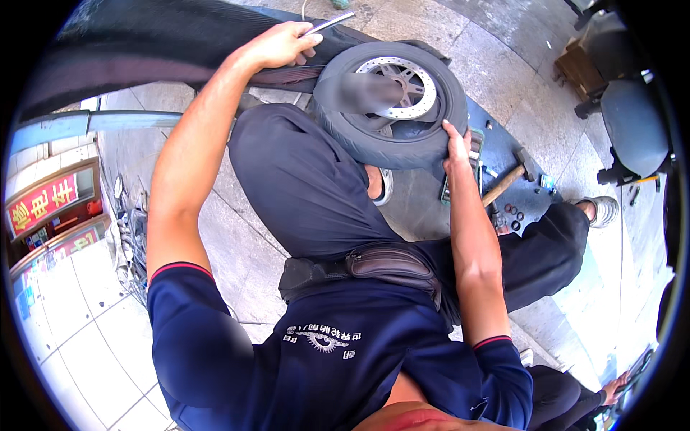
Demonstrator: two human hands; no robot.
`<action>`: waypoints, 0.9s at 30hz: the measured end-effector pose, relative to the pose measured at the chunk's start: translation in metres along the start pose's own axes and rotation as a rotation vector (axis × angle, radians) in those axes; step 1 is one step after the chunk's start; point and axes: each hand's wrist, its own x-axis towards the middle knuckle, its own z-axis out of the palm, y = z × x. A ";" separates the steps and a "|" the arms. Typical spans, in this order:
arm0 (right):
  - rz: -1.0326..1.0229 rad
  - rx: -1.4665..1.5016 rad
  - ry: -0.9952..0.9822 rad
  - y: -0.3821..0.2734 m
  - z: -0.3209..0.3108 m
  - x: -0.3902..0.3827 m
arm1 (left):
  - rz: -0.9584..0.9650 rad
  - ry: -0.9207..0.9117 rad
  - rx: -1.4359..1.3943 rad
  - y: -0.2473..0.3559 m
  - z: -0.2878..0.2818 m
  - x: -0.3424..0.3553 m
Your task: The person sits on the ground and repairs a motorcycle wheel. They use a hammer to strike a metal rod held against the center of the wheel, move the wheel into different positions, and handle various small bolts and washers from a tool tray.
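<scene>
A motorcycle wheel (420,152) with a black tyre lies tilted in front of me, its drilled silver brake disc (429,92) facing up. Part of the disc and hub is smeared by a blurred patch. My right hand (458,145) grips the tyre's near right edge, thumb on the sidewall. Raised left of the wheel, my left hand (287,47) is closed round a shiny metal rod (332,23), which points away to the upper right. The rod's other end is hidden in the hand, and it is apart from the wheel.
A hammer (507,183) with a wooden handle, a green tool case (474,147) and several small rings (514,215) lie right of the wheel. A dark seat (632,126) stands far right. Dark cloth (158,54) spans the upper left. Another person's hand (614,390) shows lower right.
</scene>
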 end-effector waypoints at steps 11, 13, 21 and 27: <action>0.148 0.092 0.014 0.014 0.067 -0.007 | 0.270 0.375 0.424 -0.016 -0.007 0.050; 0.083 0.160 -0.022 0.042 0.081 -0.005 | 0.138 0.251 0.297 -0.024 -0.004 0.059; 0.211 -0.320 -0.097 0.066 0.087 -0.017 | 0.054 0.235 -0.141 -0.044 0.021 0.066; -0.246 -0.783 0.033 0.014 -0.004 0.028 | 0.323 0.139 -0.468 -0.001 0.017 0.106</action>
